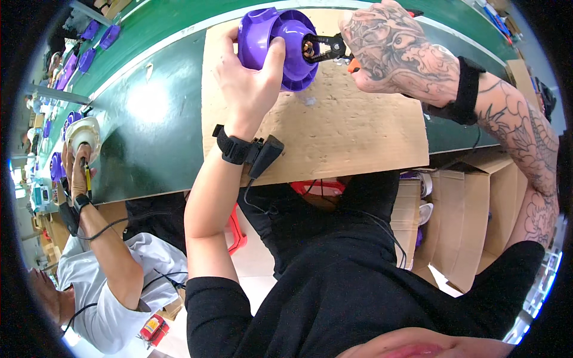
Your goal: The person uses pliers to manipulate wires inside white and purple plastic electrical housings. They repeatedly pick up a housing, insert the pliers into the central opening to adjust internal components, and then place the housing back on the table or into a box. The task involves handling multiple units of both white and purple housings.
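A purple round plastic housing with a domed middle sits over the far part of a cardboard sheet, turned on its side. My left hand grips it from the near left, thumb across the front. My right hand is closed round a pair of pliers with black jaws; a bit of orange handle shows by the fist. The jaws reach into the opening at the middle of the housing, beside small copper-coloured metal parts. What exactly the jaws grip is too small to tell.
The cardboard lies on a dark green table, with a green strip beyond its far edge. At left, a co-worker's hand holds a white round part and a yellow-and-black tool. Cardboard boxes stand below the table at right. Cables hang from my wrist straps.
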`<action>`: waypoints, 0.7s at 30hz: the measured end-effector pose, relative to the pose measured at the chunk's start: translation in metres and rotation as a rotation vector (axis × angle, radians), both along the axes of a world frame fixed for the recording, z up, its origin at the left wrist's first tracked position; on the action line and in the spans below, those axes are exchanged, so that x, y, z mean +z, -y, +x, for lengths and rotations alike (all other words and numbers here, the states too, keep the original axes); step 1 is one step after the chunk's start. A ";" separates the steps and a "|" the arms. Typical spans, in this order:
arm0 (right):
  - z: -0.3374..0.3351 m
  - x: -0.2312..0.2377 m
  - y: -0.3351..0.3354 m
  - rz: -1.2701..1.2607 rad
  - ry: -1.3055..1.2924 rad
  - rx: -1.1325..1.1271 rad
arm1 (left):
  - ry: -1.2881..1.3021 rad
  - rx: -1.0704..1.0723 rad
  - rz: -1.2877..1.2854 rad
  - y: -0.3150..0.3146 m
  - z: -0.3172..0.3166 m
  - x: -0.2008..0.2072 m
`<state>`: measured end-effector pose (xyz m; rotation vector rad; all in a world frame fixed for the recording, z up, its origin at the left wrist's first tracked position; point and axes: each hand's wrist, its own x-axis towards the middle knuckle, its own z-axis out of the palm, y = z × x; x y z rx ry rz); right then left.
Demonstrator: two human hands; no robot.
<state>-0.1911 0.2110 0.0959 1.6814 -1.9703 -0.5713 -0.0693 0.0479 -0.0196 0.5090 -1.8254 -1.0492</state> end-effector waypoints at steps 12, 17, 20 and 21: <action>-0.001 -0.005 0.014 0.020 -0.034 0.023 | 0.042 -0.105 0.309 0.023 -0.001 -0.009; 0.000 -0.008 0.017 0.005 0.004 0.041 | 0.068 -0.079 0.265 0.026 0.001 -0.009; -0.002 -0.008 0.014 0.004 0.017 0.041 | 0.068 -0.080 0.285 0.025 0.000 -0.008; -0.002 -0.009 0.013 0.003 0.024 0.042 | 0.062 -0.081 0.275 0.026 -0.001 -0.010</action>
